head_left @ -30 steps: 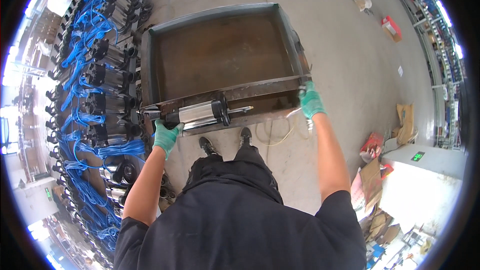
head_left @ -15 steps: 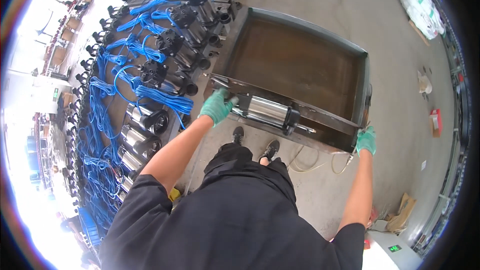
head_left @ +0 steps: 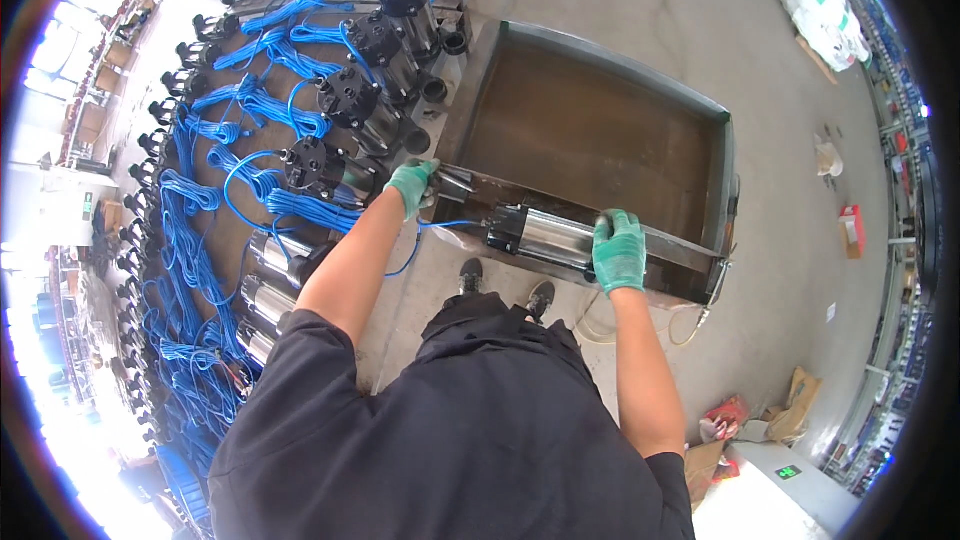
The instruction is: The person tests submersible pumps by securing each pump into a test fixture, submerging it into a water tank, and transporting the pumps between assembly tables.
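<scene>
A shiny steel pump with a black end cap (head_left: 545, 236) lies along the near rim of a large rusty metal tray (head_left: 590, 130). My right hand (head_left: 619, 250), in a green glove, grips the right end of the pump's steel body. My left hand (head_left: 412, 184), also green-gloved, holds the tray's near-left corner by the pump's dark left end, where a blue cable (head_left: 425, 235) runs out. Both arms reach forward from my dark shirt.
Rows of black-headed pumps with coiled blue cables (head_left: 330, 110) fill the floor at left. Bare concrete floor (head_left: 790, 90) lies right of the tray, with white sacks (head_left: 815, 0) far off and cardboard scraps (head_left: 790, 420) at lower right. My shoes (head_left: 505, 285) stand below the tray.
My right hand moved from the tray's right corner onto the pump's steel body. The view swung, so the tray now sits to the right and the pump rows are closer.
</scene>
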The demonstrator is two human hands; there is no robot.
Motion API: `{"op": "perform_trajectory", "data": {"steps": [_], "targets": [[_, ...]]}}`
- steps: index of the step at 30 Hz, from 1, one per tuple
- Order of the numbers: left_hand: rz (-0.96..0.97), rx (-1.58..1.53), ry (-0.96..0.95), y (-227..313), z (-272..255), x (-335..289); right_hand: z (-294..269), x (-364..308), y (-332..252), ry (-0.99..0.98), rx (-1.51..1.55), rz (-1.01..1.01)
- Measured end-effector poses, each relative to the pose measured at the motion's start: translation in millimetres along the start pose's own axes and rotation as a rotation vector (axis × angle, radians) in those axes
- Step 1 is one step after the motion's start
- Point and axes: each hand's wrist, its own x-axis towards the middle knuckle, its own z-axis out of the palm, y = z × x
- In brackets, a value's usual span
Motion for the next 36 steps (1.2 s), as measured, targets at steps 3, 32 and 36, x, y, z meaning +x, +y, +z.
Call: {"op": "perform_trajectory", "data": {"steps": [3, 32, 36], "targets": [[0.225, 0.070, -0.004, -18.1, 5.1, -19.2, 4.4, 0.5, 0.8, 0.054, 0.052, -0.020], [0.394, 0.452, -0.586, -45.7, -29.9, -32.0, 5.8, -0.1, 5.2, 0.036, 0.036, 0.002], [0.666, 0.615, -0.396, -61.2, -21.0, -30.1, 2.5, -2.2, 3.9, 0.002, 0.046, 0.042]]}}
